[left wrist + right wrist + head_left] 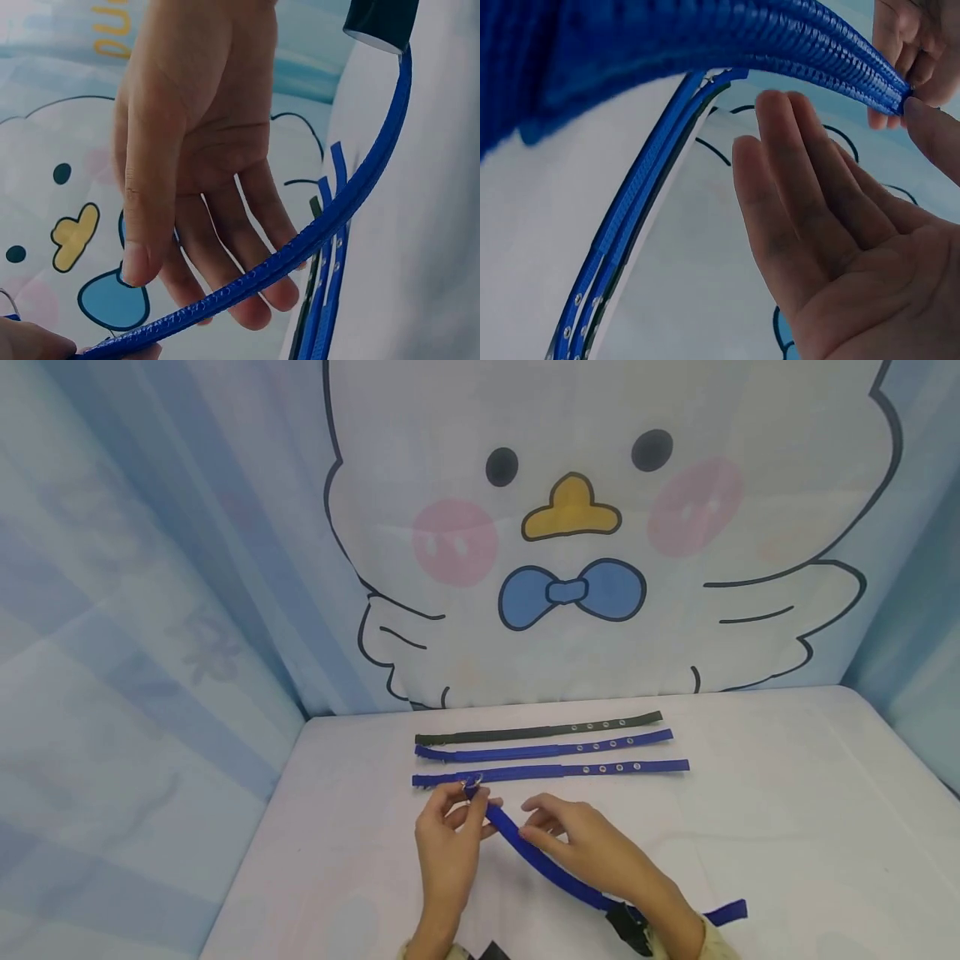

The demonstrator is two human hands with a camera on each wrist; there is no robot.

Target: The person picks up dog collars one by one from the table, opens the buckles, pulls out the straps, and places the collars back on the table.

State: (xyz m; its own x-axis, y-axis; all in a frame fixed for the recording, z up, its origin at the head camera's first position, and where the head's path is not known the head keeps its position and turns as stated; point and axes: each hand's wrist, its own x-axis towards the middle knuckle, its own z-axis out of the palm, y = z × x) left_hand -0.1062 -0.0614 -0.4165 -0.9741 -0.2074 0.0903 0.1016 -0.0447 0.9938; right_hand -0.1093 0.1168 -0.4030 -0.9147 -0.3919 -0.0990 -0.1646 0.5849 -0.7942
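Observation:
My left hand [450, 852] pinches one end of a blue collar [536, 857], a padded webbing strap, where a metal ring [478, 781] shows. From there the collar slants down to the right and passes behind my right wrist, its free end [726, 912] sticking out beyond. My right hand [600, 847] hovers beside the collar's middle with loosely spread fingers, gripping nothing. In the left wrist view the collar [300, 247] crosses in front of those fingers. In the right wrist view the right palm [855, 292] is bare, below the collar [780, 37].
Behind my hands, three straps lie side by side on the white tabletop [337, 860]: a dark green collar [510, 734] at the back, then one blue collar [510, 752] and another blue collar [517, 772]. Each has metal eyelets. A printed curtain [570, 660] hangs behind the table.

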